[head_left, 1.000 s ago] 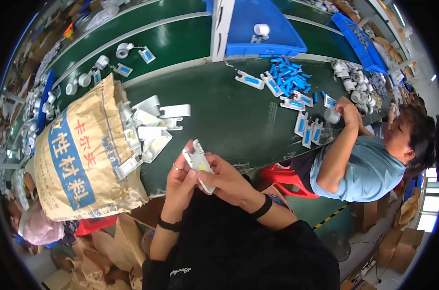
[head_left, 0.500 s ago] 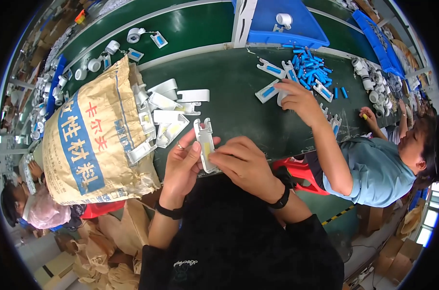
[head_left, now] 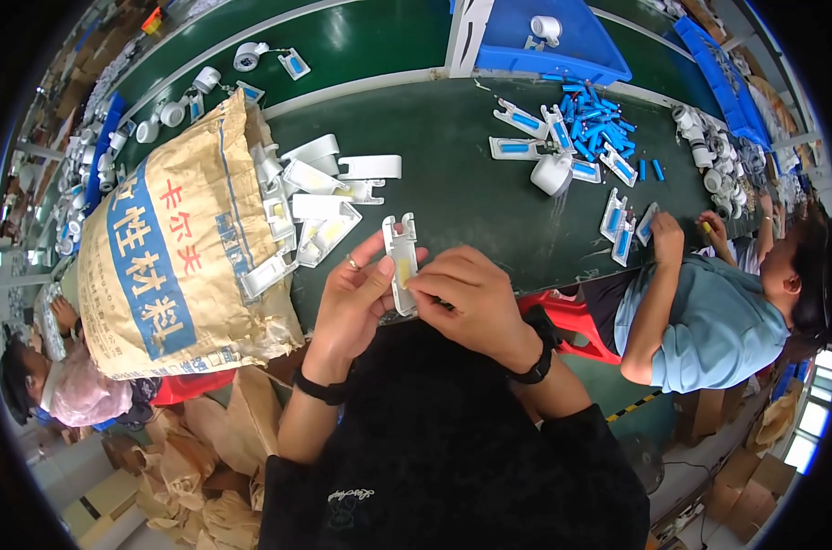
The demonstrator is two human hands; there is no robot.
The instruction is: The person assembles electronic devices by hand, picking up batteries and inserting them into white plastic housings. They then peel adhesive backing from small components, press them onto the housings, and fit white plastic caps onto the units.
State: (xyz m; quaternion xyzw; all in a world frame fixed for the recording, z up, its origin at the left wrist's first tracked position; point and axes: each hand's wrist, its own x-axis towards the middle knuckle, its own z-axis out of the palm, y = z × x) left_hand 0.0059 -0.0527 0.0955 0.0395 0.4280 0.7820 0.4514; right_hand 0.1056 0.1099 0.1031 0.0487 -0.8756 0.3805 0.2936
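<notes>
Far left: tan woven sack [head_left: 173, 247] lies on its side on the green table [head_left: 452, 137], mouth toward us, so white plastic housings [head_left: 319, 197] spill out within easy reach

Centre: our left hand [head_left: 356, 298] is closed round the lower edge of one white plastic housing [head_left: 401, 264], held upright just above the table's near edge. We judge this grip keeps its yellow-patched face toward us. Our right hand [head_left: 466, 298] pinches the same piece at its yellow patch [head_left: 404, 272], fingertips curled tight on it

Right: small blue parts [head_left: 595, 128] heaped near a blue tray [head_left: 562, 46]; a co-worker in a light blue shirt [head_left: 709, 325] reaches onto the table

Against half a second back: the housing sits more upright, and the co-worker's arm has drawn away from the blue heap to the table's near edge
</notes>
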